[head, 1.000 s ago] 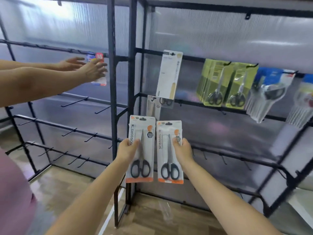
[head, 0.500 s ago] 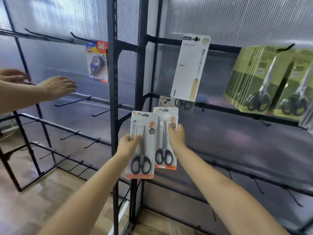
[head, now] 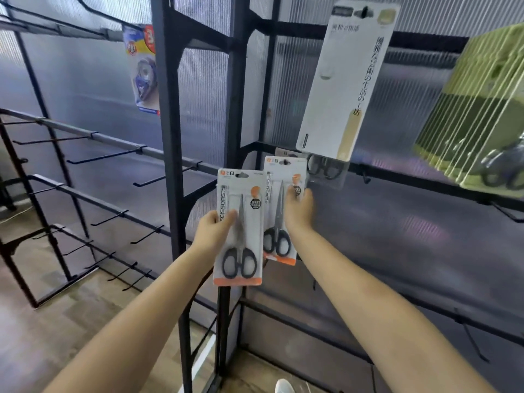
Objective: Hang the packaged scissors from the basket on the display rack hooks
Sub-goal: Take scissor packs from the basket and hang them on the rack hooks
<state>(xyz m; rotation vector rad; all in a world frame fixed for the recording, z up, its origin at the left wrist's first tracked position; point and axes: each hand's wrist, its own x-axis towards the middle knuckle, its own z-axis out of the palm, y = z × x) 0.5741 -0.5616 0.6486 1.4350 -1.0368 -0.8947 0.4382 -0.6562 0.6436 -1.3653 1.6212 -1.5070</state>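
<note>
My left hand (head: 213,233) grips a white and orange scissors pack (head: 239,225) with black handles, held upright in front of the rack's black post. My right hand (head: 297,212) grips a second matching scissors pack (head: 279,205), raised higher and further back, its hang hole close to the middle crossbar (head: 397,177) of the right rack. A clear pack of black-handled scissors (head: 326,168) hangs on that bar just right of it. The basket is out of view.
A tall white card pack (head: 346,80) hangs from the top bar above. Green scissors packs (head: 479,114) hang at the right. A blue tape pack (head: 143,72) hangs on the left rack, whose lower bars carry several bare hooks (head: 105,157). Wooden floor lies below.
I have moved closer to the rack. My right hand has lifted its pack up and back toward the middle bar. The other person's arms at the left have left the view.
</note>
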